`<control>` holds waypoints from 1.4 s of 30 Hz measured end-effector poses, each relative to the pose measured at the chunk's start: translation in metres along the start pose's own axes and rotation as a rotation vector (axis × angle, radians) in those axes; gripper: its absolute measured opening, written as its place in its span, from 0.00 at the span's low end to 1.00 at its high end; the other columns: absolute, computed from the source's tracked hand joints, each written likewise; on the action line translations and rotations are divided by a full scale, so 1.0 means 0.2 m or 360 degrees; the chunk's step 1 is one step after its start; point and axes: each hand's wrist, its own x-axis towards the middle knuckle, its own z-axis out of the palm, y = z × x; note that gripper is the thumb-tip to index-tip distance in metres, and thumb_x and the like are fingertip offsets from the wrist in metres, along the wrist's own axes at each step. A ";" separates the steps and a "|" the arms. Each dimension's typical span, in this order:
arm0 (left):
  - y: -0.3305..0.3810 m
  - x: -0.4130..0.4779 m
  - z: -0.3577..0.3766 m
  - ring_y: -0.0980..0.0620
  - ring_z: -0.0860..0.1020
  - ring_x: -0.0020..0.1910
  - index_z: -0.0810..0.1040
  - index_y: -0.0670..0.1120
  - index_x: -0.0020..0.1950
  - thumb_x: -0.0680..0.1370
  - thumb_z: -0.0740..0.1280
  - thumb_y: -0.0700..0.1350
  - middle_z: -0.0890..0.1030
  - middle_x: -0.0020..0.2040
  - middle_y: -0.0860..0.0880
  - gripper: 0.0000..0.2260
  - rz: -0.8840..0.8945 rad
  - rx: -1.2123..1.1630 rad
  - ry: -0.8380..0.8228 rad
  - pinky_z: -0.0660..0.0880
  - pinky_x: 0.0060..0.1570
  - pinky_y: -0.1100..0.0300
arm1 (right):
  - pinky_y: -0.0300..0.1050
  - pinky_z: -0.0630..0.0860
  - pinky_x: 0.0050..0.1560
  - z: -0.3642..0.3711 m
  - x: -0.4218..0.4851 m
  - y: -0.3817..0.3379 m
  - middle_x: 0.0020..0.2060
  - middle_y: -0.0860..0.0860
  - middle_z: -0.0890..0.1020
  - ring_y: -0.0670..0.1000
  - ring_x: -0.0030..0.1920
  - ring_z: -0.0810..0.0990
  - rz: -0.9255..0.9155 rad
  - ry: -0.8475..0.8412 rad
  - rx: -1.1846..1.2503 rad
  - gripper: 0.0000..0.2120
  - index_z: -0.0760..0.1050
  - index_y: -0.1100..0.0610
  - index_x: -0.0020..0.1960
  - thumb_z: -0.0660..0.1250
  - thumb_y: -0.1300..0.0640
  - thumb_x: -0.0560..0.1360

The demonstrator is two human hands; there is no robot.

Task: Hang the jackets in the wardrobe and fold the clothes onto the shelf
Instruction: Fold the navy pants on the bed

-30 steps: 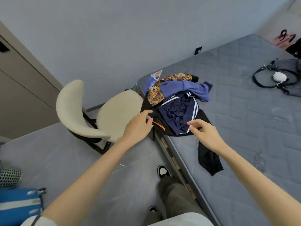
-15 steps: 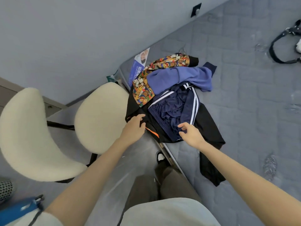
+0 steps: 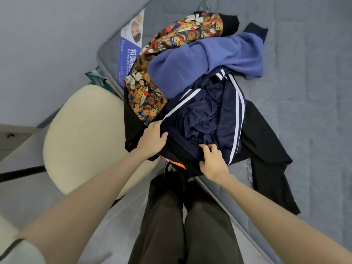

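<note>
Navy striped jacket (image 3: 209,119) atop clothes pile (image 3: 200,61), frame centre, at mattress (image 3: 304,92) corner. Left hand (image 3: 152,138), right hand (image 3: 213,162): fingers curled, clamped on near hem. Judged light, limp, slick; regrip at shoulders for hanging.

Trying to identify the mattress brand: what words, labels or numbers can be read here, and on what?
"和美": white characters on the blue label at the mattress corner; the next character is hidden by the bear-print jacket.
Small Latin lines beside it: too blurred to read.
Navy striped garment, other clothes: no text visible.
</note>
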 end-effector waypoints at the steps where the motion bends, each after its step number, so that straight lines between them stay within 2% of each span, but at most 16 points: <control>1: -0.01 0.06 0.02 0.43 0.64 0.72 0.61 0.42 0.75 0.81 0.62 0.48 0.66 0.73 0.42 0.25 -0.0012 -0.0030 -0.0011 0.63 0.69 0.47 | 0.53 0.70 0.60 0.03 0.03 0.01 0.68 0.56 0.62 0.59 0.64 0.65 -0.0003 0.0039 -0.0042 0.29 0.57 0.54 0.75 0.64 0.58 0.76; 4: -0.03 0.18 0.06 0.42 0.71 0.66 0.68 0.42 0.70 0.78 0.65 0.52 0.73 0.66 0.42 0.24 -0.0079 -0.0214 0.0025 0.68 0.64 0.42 | 0.51 0.70 0.61 0.12 0.07 0.05 0.68 0.57 0.60 0.58 0.64 0.64 -0.0045 0.0098 -0.0358 0.37 0.53 0.53 0.75 0.69 0.53 0.73; 7: -0.04 0.19 0.07 0.42 0.73 0.61 0.73 0.41 0.63 0.78 0.66 0.53 0.74 0.62 0.42 0.20 -0.0085 -0.0278 0.0090 0.69 0.63 0.44 | 0.50 0.71 0.59 0.15 0.07 0.08 0.69 0.57 0.60 0.59 0.61 0.66 -0.0048 0.0151 -0.0616 0.38 0.51 0.52 0.76 0.68 0.59 0.73; 10: -0.04 0.12 0.04 0.47 0.75 0.55 0.76 0.39 0.54 0.79 0.64 0.52 0.76 0.55 0.44 0.15 0.0034 -0.0367 0.0000 0.71 0.57 0.58 | 0.49 0.74 0.52 0.13 0.04 0.07 0.66 0.57 0.63 0.58 0.57 0.69 0.0008 0.0200 -0.0573 0.35 0.54 0.52 0.74 0.65 0.67 0.72; 13: -0.01 0.00 -0.04 0.55 0.77 0.50 0.78 0.47 0.49 0.79 0.65 0.51 0.78 0.50 0.51 0.08 -0.0003 -0.0733 -0.0121 0.71 0.43 0.71 | 0.52 0.73 0.48 0.06 0.00 0.07 0.58 0.57 0.71 0.60 0.54 0.73 0.0041 0.0172 -0.0298 0.28 0.62 0.55 0.69 0.62 0.71 0.71; 15: 0.03 -0.08 -0.11 0.58 0.78 0.51 0.78 0.53 0.50 0.79 0.65 0.50 0.80 0.51 0.55 0.03 -0.0058 -0.0919 -0.0151 0.73 0.47 0.67 | 0.52 0.73 0.51 -0.02 -0.06 0.06 0.54 0.58 0.76 0.61 0.54 0.75 0.0065 0.0153 0.0078 0.22 0.69 0.56 0.63 0.61 0.70 0.71; 17: 0.09 -0.16 -0.19 0.56 0.79 0.50 0.78 0.52 0.53 0.79 0.66 0.47 0.81 0.54 0.52 0.04 -0.0158 -0.1161 -0.0142 0.77 0.48 0.63 | 0.52 0.73 0.51 -0.11 -0.14 0.04 0.53 0.58 0.79 0.61 0.54 0.76 0.0080 0.0214 0.0309 0.19 0.72 0.56 0.60 0.60 0.69 0.71; 21: 0.27 -0.35 -0.38 0.48 0.84 0.36 0.76 0.46 0.52 0.78 0.66 0.41 0.81 0.49 0.44 0.03 -0.0389 -0.1752 -0.0245 0.81 0.37 0.58 | 0.51 0.74 0.50 -0.28 -0.36 -0.01 0.53 0.55 0.81 0.58 0.52 0.78 -0.0063 0.0231 0.0561 0.19 0.72 0.56 0.61 0.59 0.69 0.73; 25: 0.45 -0.56 -0.50 0.47 0.84 0.33 0.75 0.43 0.49 0.78 0.64 0.38 0.82 0.41 0.41 0.02 -0.0404 -0.2082 -0.0302 0.81 0.33 0.58 | 0.49 0.75 0.46 -0.42 -0.59 -0.07 0.54 0.52 0.77 0.51 0.44 0.78 -0.0270 0.0184 0.0594 0.28 0.58 0.42 0.71 0.64 0.58 0.76; 27: 0.51 -0.67 -0.54 0.47 0.84 0.37 0.76 0.40 0.50 0.78 0.63 0.37 0.84 0.39 0.41 0.04 -0.0346 -0.2288 -0.0381 0.81 0.35 0.58 | 0.51 0.76 0.49 -0.46 -0.71 -0.10 0.58 0.51 0.75 0.53 0.48 0.79 -0.0347 0.0262 0.0515 0.30 0.53 0.37 0.72 0.65 0.45 0.76; 30: 0.60 -0.86 -0.56 0.46 0.84 0.44 0.75 0.37 0.56 0.78 0.62 0.36 0.84 0.46 0.39 0.08 -0.0193 -0.2514 -0.0433 0.81 0.43 0.56 | 0.54 0.77 0.48 -0.49 -0.85 -0.13 0.61 0.48 0.72 0.57 0.51 0.79 -0.0344 0.0398 0.0109 0.41 0.50 0.36 0.72 0.64 0.27 0.65; 32: 0.65 -1.01 -0.54 0.45 0.84 0.46 0.74 0.36 0.57 0.78 0.61 0.35 0.83 0.47 0.38 0.09 -0.0100 -0.2608 -0.0410 0.81 0.44 0.55 | 0.52 0.78 0.42 -0.48 -0.94 -0.13 0.59 0.49 0.72 0.58 0.47 0.79 -0.0371 0.0500 -0.0131 0.48 0.48 0.39 0.73 0.65 0.24 0.60; 34: 0.67 -1.17 -0.50 0.44 0.84 0.46 0.75 0.36 0.56 0.78 0.61 0.34 0.83 0.46 0.39 0.08 -0.0016 -0.2691 -0.0359 0.81 0.43 0.55 | 0.50 0.78 0.39 -0.45 -1.03 -0.10 0.58 0.51 0.72 0.58 0.45 0.79 -0.0435 0.0601 -0.0283 0.51 0.48 0.43 0.75 0.69 0.28 0.61; 36: 0.68 -1.36 -0.43 0.44 0.84 0.45 0.76 0.36 0.53 0.77 0.61 0.34 0.83 0.45 0.39 0.07 0.0029 -0.2793 -0.0281 0.81 0.41 0.56 | 0.50 0.77 0.41 -0.43 -1.12 -0.06 0.57 0.54 0.72 0.59 0.44 0.78 -0.0487 0.0705 -0.0386 0.47 0.50 0.48 0.76 0.72 0.39 0.66; 39: 0.63 -1.64 -0.32 0.45 0.84 0.41 0.77 0.36 0.48 0.78 0.61 0.34 0.84 0.40 0.39 0.06 0.0049 -0.2961 -0.0074 0.81 0.38 0.58 | 0.49 0.67 0.42 -0.42 -1.30 0.02 0.54 0.56 0.74 0.61 0.46 0.76 -0.0609 0.0890 -0.0529 0.31 0.61 0.55 0.71 0.68 0.54 0.71; 42: 0.55 -1.89 -0.24 0.49 0.84 0.37 0.76 0.37 0.46 0.78 0.60 0.35 0.83 0.36 0.42 0.06 0.0079 -0.2984 0.0268 0.81 0.38 0.60 | 0.51 0.64 0.41 -0.46 -1.49 0.08 0.49 0.57 0.78 0.62 0.47 0.74 -0.0801 0.1097 -0.0431 0.15 0.70 0.58 0.60 0.62 0.60 0.74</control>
